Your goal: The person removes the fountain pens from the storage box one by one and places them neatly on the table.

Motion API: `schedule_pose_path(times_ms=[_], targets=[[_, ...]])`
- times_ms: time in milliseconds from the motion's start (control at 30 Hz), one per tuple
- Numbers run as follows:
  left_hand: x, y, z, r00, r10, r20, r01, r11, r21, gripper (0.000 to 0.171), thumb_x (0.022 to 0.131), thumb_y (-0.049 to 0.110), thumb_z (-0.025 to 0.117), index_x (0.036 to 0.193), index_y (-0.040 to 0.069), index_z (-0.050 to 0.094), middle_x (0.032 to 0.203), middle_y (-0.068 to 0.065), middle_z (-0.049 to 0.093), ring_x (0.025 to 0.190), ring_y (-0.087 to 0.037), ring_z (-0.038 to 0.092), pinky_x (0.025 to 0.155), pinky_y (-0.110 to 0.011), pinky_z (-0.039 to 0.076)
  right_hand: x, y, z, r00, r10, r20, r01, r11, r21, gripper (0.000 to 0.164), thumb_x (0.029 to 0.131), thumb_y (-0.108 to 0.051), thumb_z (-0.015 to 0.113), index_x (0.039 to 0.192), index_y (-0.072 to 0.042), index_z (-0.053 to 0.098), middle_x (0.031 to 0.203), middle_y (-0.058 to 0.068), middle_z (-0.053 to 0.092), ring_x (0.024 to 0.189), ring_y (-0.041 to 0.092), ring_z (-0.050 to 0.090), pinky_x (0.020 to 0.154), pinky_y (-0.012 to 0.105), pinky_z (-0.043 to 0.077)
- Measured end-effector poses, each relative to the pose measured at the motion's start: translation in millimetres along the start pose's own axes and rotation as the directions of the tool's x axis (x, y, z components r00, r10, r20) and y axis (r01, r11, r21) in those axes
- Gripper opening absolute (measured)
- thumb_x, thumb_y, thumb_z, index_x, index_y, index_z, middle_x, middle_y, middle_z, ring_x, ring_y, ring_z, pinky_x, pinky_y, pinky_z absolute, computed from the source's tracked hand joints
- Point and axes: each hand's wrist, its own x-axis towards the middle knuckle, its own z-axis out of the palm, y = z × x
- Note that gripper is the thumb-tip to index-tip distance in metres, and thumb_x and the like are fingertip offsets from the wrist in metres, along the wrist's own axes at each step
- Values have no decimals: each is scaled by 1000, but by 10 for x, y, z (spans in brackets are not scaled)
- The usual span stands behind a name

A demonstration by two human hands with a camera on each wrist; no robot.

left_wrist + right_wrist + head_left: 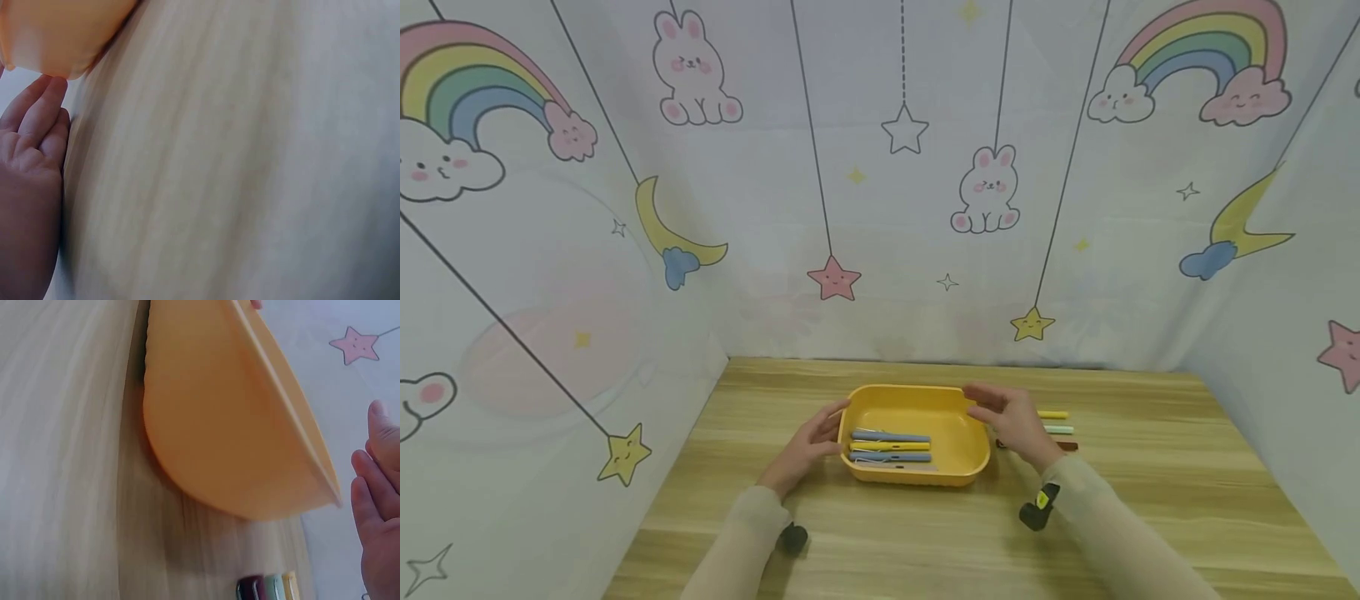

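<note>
A yellow-orange plastic tray [958, 437] sits toward the back of the table. On its left side lie two blue pens [895, 437], a yellow pen [887, 447] and a pale grey pen [910, 467]. My left hand [805, 446] is at the tray's left end, and its extended fingertips [57, 84] touch the outer wall in the left wrist view. The right hand [1018, 421] is by the tray's right end, fingers reaching over the rim in the head view. Seen from the right wrist, these fingers [365, 487] are straight, apart from the tray, holding nothing.
Right of the tray, partly behind my right hand, lie a yellow pen [1054, 414], a light green pen [1060, 430] and a dark red-brown pen [1067, 447]. A printed cloth [880, 325] hangs around the wooden table [910, 542] at the back and sides.
</note>
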Motion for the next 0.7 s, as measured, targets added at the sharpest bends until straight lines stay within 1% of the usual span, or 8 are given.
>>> schedule_pose_path(times_ms=[233, 467, 700], targets=[[3, -10, -5, 1000, 2, 2, -2, 1000, -8, 73, 99, 10, 68, 163, 27, 37, 169, -14, 34, 154, -36, 37, 125, -56, 26, 95, -89, 171, 999, 18, 46, -18, 1000, 10, 45, 96, -9, 76, 140, -4, 67, 139, 15, 68, 127, 34, 66, 101, 39, 57], [2, 11, 4, 1000, 4, -7, -4, 1000, 1, 73, 99, 9, 68, 163, 28, 38, 169, -13, 35, 154, -36, 37, 125, -56, 27, 147, -159, 315, 996, -3, 91, 4, 1000, -18, 45, 97, -7, 75, 141, -2, 66, 139, 15, 68, 128, 34, 66, 105, 43, 55], [-3, 5, 4, 1000, 5, 4, -5, 1000, -3, 74, 99, 8, 67, 163, 27, 37, 169, -14, 34, 154, -37, 37, 125, -57, 26, 191, -195, 442, 992, 26, 123, -20, 999, -51, 44, 96, -7, 75, 140, -4, 67, 140, 13, 68, 129, 33, 65, 105, 43, 55]])
